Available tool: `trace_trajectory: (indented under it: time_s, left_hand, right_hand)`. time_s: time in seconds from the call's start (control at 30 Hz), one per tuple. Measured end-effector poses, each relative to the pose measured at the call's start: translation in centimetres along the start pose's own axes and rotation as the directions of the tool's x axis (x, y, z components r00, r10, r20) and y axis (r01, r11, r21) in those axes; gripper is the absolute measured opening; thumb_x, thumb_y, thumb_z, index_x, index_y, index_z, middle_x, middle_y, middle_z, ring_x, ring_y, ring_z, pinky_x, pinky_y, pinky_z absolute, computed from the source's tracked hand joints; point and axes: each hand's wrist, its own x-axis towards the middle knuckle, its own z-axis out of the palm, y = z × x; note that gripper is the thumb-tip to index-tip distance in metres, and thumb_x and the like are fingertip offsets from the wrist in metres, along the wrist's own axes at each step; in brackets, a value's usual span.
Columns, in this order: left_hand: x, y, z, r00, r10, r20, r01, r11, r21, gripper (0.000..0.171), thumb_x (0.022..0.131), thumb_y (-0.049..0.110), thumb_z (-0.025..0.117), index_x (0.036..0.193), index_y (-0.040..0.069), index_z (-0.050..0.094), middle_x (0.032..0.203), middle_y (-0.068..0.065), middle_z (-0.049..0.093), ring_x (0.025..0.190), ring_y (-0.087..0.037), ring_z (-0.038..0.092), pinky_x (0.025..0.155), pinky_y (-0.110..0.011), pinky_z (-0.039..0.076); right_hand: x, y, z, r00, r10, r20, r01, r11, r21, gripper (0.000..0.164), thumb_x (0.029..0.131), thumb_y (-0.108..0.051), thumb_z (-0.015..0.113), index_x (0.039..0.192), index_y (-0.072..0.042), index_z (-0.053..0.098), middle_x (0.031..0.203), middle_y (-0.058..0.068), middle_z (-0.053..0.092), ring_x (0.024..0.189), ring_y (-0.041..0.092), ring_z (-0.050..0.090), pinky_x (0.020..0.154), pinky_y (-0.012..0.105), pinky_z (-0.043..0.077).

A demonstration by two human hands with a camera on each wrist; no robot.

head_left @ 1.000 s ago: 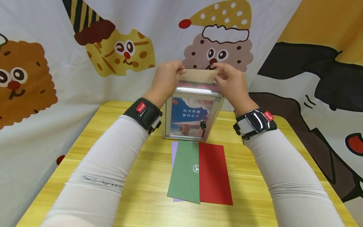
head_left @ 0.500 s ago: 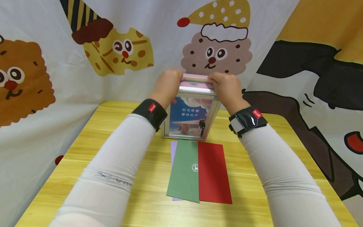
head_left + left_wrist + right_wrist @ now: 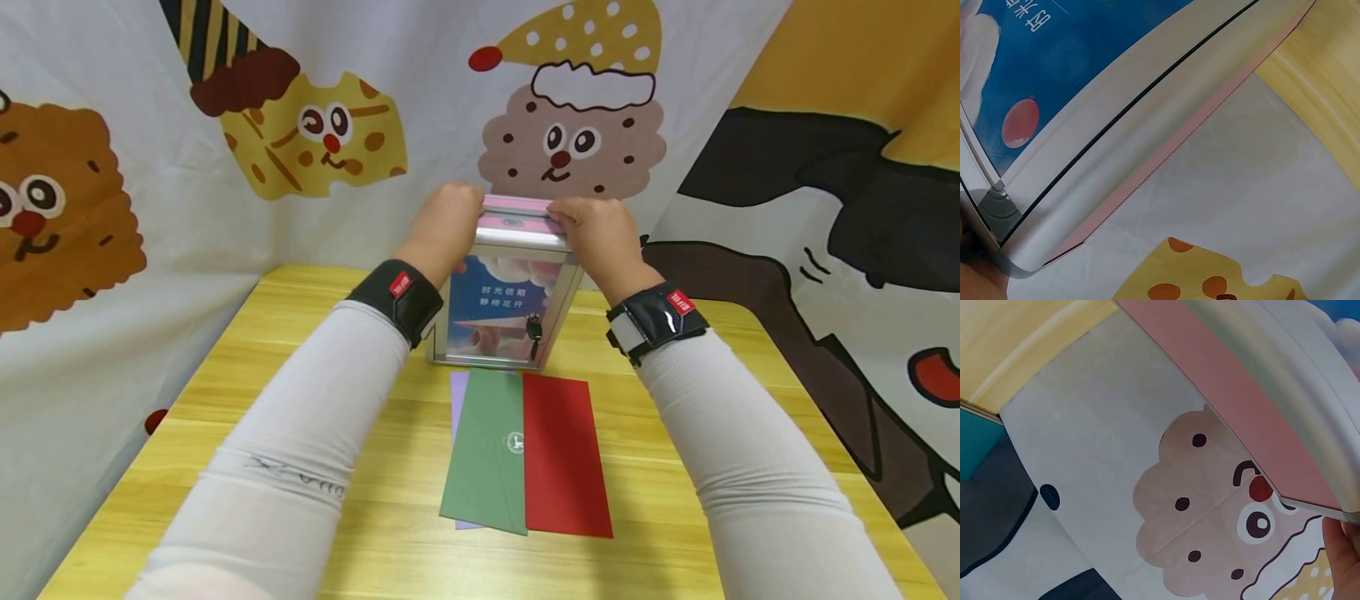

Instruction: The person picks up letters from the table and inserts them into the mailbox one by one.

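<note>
The left hand (image 3: 444, 223) and right hand (image 3: 603, 242) are resting at opposite ends of the slot (image 3: 516, 212) of the box (image 3: 504, 292), whether clamped I cannot tell, while a green envelope (image 3: 487, 454) and red envelope (image 3: 566, 458) are lying before the box, and even pressure is probably serving best.

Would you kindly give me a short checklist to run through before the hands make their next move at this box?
1. Box upright on the table: ok.
2. Slot with nothing sticking up between the hands: ok.
3. Hands clear of the box's top: not ok; the left hand is at its left end, the right hand at its right.
4. Green envelope and red envelope lying flat in front: ok.
5. Purple envelope uncovered: not ok; the green one covers most of it.
6. Front panel locked: cannot tell; the key is too small to read.
</note>
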Motion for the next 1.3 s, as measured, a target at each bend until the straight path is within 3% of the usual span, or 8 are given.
trace_trajectory:
  time_s: [0.17, 0.37, 0.6, 0.7, 0.83, 0.93, 1.03, 1.3]
  left_hand:
    - [-0.5, 0.2, 0.0, 1.0, -0.023, 0.002, 0.023, 0.998, -0.063, 0.056, 0.089, 0.0, 0.091, 0.139, -0.002, 0.065, 0.139, -0.02, 0.069, 0.131, -0.033, 0.066, 0.117, -0.041, 0.057]
    - [-1.9, -0.2, 0.1, 0.991, -0.086, -0.101, 0.057, 0.963, -0.263, 0.031, 0.116, 0.015, 0.056, 0.142, -0.002, 0.064, 0.141, -0.02, 0.07, 0.132, -0.035, 0.066, 0.116, -0.043, 0.056]
    - [-6.6, -1.9, 0.5, 0.945, -0.069, -0.321, -0.051, 0.934, -0.352, 0.032, 0.113, 0.015, 0.063, 0.136, -0.008, 0.067, 0.138, -0.025, 0.072, 0.134, -0.039, 0.066, 0.12, -0.049, 0.052]
    - [-9.2, -2.5, 1.4, 0.927, -0.087, -0.365, -0.062, 0.924, -0.377, 0.024, 0.11, 0.011, 0.068, 0.12, -0.011, 0.068, 0.121, -0.029, 0.072, 0.118, -0.043, 0.068, 0.108, -0.054, 0.056]
    - [-12.2, -2.6, 3.4, 0.957, -0.136, -0.256, 0.015, 0.905, -0.425, 0.024, 0.108, 0.013, 0.071, 0.113, -0.01, 0.067, 0.112, -0.028, 0.071, 0.107, -0.042, 0.067, 0.099, -0.054, 0.059]
    - [-13.6, -2.5, 5.2, 0.98, -0.187, -0.062, 0.14, 0.883, -0.448, 0.026, 0.108, 0.016, 0.072, 0.116, -0.008, 0.066, 0.109, -0.023, 0.07, 0.1, -0.036, 0.065, 0.092, -0.049, 0.059]
    - [-14.5, -2.3, 7.2, 0.969, -0.226, 0.097, 0.246, 0.862, -0.444, 0.028, 0.106, 0.018, 0.076, 0.114, -0.007, 0.065, 0.101, -0.018, 0.066, 0.089, -0.029, 0.06, 0.08, -0.041, 0.054]
    - [-15.3, -1.0, 13.5, 0.929, -0.248, 0.274, 0.333, 0.884, -0.328, 0.053, 0.097, 0.027, 0.088, 0.124, -0.012, 0.065, 0.117, -0.025, 0.075, 0.108, -0.038, 0.074, 0.096, -0.05, 0.063]
  right_hand:
    - [-0.4, 0.0, 0.0, 1.0, -0.001, -0.01, 0.001, 1.0, 0.012, 0.027, 0.112, -0.004, 0.06, 0.133, -0.001, 0.078, 0.129, 0.021, 0.08, 0.116, 0.041, 0.078, 0.108, 0.052, 0.062]
    - [-1.4, 0.0, -0.5, 1.0, 0.008, -0.021, -0.006, 0.997, 0.072, 0.027, 0.112, -0.006, 0.062, 0.134, -0.001, 0.078, 0.13, 0.021, 0.079, 0.116, 0.041, 0.076, 0.108, 0.053, 0.061]
    - [-5.4, 1.4, -0.5, 0.965, -0.048, -0.258, 0.087, 0.986, 0.142, 0.021, 0.108, -0.003, 0.068, 0.123, 0.004, 0.081, 0.114, 0.026, 0.082, 0.094, 0.044, 0.079, 0.082, 0.049, 0.064]
    - [-8.1, 1.8, -0.1, 0.932, -0.087, -0.351, 0.139, 0.982, 0.126, 0.018, 0.105, 0.0, 0.071, 0.118, 0.005, 0.082, 0.108, 0.026, 0.083, 0.085, 0.043, 0.079, 0.07, 0.028, 0.056]
    - [-12.1, 2.1, 0.2, 0.941, -0.033, -0.336, 0.089, 0.985, 0.151, 0.023, 0.1, 0.005, 0.075, 0.123, 0.006, 0.08, 0.117, 0.027, 0.082, 0.095, 0.045, 0.08, 0.07, 0.024, 0.057]
    - [-15.1, 2.3, 0.7, 0.977, 0.052, -0.209, -0.016, 0.986, 0.167, 0.037, 0.098, 0.003, 0.079, 0.134, 0.007, 0.074, 0.132, 0.029, 0.077, 0.118, 0.05, 0.076, 0.093, 0.05, 0.067]
    - [-17.7, 2.5, 1.3, 0.988, 0.151, -0.011, -0.148, 0.976, 0.161, 0.054, 0.097, -0.004, 0.083, 0.147, 0.006, 0.065, 0.149, 0.031, 0.066, 0.141, 0.053, 0.062, 0.111, 0.066, 0.055]
    - [-21.5, 3.0, 2.9, 0.858, 0.332, 0.392, -0.406, 0.906, 0.119, 0.075, 0.099, -0.013, 0.083, 0.163, 0.002, 0.047, 0.169, 0.033, 0.045, 0.157, 0.055, 0.043, 0.117, 0.065, 0.052]
